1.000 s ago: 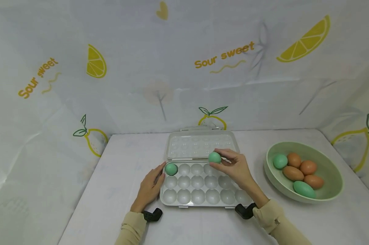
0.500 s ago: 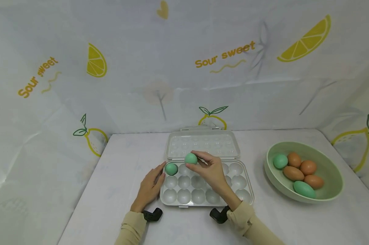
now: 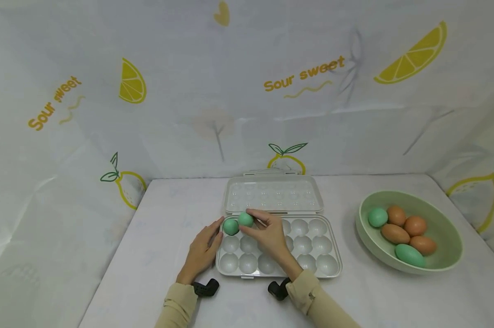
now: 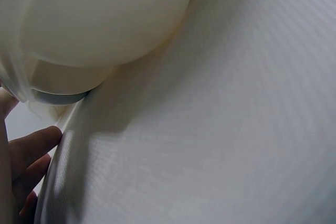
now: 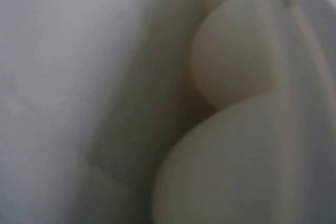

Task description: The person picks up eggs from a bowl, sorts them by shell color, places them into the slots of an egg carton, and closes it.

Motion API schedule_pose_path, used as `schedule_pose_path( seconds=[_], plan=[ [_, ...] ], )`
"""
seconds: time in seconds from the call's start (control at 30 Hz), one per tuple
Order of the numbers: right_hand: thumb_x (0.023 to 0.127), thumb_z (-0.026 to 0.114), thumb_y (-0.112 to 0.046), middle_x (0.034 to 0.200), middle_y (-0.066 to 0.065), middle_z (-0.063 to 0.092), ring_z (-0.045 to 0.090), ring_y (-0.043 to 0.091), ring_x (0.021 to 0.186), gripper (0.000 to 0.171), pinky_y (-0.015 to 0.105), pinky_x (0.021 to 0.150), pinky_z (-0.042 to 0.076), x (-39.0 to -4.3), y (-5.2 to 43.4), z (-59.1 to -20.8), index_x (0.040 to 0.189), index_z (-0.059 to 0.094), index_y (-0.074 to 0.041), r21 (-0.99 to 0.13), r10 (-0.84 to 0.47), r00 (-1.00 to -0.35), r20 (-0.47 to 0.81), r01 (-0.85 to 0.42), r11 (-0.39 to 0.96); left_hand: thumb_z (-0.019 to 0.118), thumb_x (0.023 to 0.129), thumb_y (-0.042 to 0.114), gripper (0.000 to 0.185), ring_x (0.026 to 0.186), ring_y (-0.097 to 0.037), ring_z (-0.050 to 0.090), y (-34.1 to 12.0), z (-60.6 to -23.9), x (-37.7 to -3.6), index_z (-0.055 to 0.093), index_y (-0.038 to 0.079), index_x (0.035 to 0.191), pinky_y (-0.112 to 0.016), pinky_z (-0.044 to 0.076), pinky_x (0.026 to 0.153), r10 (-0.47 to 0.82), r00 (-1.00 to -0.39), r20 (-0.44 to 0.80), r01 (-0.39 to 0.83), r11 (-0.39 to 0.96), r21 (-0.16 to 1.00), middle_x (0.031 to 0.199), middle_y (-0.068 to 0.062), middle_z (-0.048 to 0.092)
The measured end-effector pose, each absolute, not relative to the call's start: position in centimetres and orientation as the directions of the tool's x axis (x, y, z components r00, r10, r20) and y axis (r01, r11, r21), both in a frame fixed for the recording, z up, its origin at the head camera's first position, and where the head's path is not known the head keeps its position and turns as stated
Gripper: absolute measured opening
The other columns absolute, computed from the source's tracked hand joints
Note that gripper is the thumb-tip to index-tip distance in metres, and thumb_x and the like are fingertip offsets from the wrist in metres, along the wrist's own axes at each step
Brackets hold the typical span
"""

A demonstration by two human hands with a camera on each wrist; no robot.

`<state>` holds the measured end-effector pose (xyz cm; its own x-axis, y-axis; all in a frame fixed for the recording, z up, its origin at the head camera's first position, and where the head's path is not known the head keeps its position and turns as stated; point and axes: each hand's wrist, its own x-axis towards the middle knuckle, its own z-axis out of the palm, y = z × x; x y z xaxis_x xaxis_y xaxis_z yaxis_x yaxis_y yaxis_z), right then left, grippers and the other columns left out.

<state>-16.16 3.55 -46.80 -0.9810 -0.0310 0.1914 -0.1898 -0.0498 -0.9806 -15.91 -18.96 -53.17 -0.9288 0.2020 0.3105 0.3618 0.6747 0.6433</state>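
Note:
In the head view my right hand [image 3: 269, 234] pinches a green egg [image 3: 245, 220] between thumb and fingers. This egg is at the second cup of the back row in a pale egg tray [image 3: 335, 255]; whether it touches the cup cannot be told. Beside it, another green egg [image 3: 230, 226] sits in the back left corner cup. My left hand [image 3: 201, 249] rests with relaxed fingers against the tray's left side. Its fingers [image 4: 34, 148] also show at the lower left of the left wrist view, by the tray's rounded underside [image 4: 105, 19]. The right wrist view holds only blurred cup undersides [image 5: 231, 56].
A light green bowl [image 3: 367, 241] stands to the right, holding several brown eggs [image 3: 396, 233] and two green eggs [image 3: 410, 255]. The tray's clear lid [image 3: 273, 193] lies folded back behind it. A printed cloth [image 3: 181, 136] hangs behind the white table [image 3: 156, 228].
My right hand has carried the green egg left across the tray's back row and lowered it beside the corner egg. My left hand has stayed at the tray's side.

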Motion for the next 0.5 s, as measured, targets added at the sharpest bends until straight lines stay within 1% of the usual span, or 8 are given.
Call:
schedule_pose_path(
  seconds=[0.17, 0.5],
  plan=[
    [0.074, 0.085, 0.010, 0.127, 0.025, 0.068, 0.063, 0.040, 0.128, 0.046, 0.028, 0.110, 0.053, -16.2, 3.4, -47.7, 0.118, 0.072, 0.009, -0.984, -0.007, -0.984, 0.178, -0.178, -0.005, 0.056, 0.105, 0.029, 0.047, 0.140, -0.034, 0.054, -18.9, -53.2, -15.9, 0.052, 0.025, 0.151, -0.054, 0.038, 0.125, 0.197, -0.928, 0.316, 0.361, 0.680, 0.638, 0.150, -0.009, 0.059],
    [0.074, 0.086, 0.008, 0.124, 0.025, 0.069, 0.065, 0.039, 0.125, 0.045, 0.032, 0.109, 0.053, -16.6, 3.4, -48.8, 0.117, 0.072, 0.010, -0.979, 0.008, -0.980, 0.198, -0.197, 0.051, 0.055, 0.105, 0.029, 0.047, 0.141, -0.033, 0.054, -18.9, -53.2, -15.9, 0.052, 0.024, 0.152, -0.054, 0.038, 0.125, 0.192, -0.931, 0.311, 0.353, 0.691, 0.631, 0.150, -0.009, 0.058]
  ],
)
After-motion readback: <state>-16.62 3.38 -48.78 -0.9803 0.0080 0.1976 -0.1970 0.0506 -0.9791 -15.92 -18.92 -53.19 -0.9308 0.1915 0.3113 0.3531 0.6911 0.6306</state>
